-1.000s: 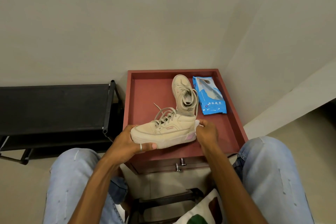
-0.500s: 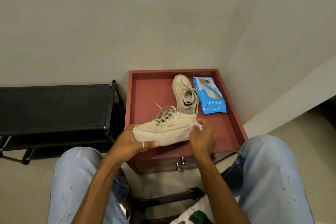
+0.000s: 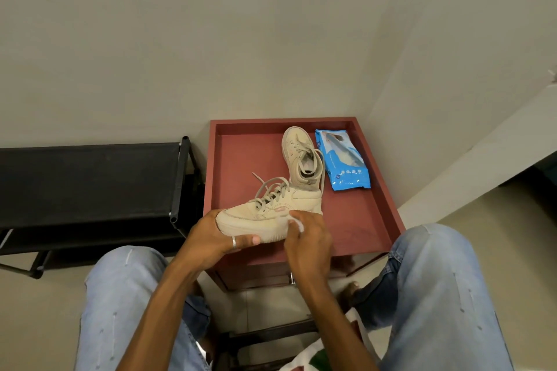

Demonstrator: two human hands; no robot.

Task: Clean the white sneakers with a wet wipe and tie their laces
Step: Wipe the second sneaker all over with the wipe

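1. The left hand [image 3: 215, 239] grips the toe of the near sneaker [image 3: 272, 212]. Its thumb [image 3: 245, 240], which wears a ring, lies along the edge of the sole. Its other fingers curl round the far side of the toe and are mostly hidden.
2. The fingers [image 3: 297, 214] of the right hand [image 3: 307, 239] are bent together and pinch a small crumpled wet wipe [image 3: 297, 224]. They press it to the near side of this sneaker, just above the sole and toward the heel.
3. The near sneaker lies crosswise over the front part of the red table [image 3: 241, 159], with its toe to the left and its side toward the camera. I cannot tell whether its sole rests on the table or is raised off it.
4. Its laces [image 3: 271, 190] are loose and untied, and one end trails out to the left.
5. The second sneaker [image 3: 301, 156] stands on the table just behind the first, toe toward the wall. Its laces also hang loose.
6. A blue pack of wipes [image 3: 343, 159] lies flat just right of the second sneaker.
7. The table top has a raised rim and stands in a corner of the walls.
8. A black rack [image 3: 90, 178] stands to its left, and knees in pale blue jeans [image 3: 437, 295] are on either side.
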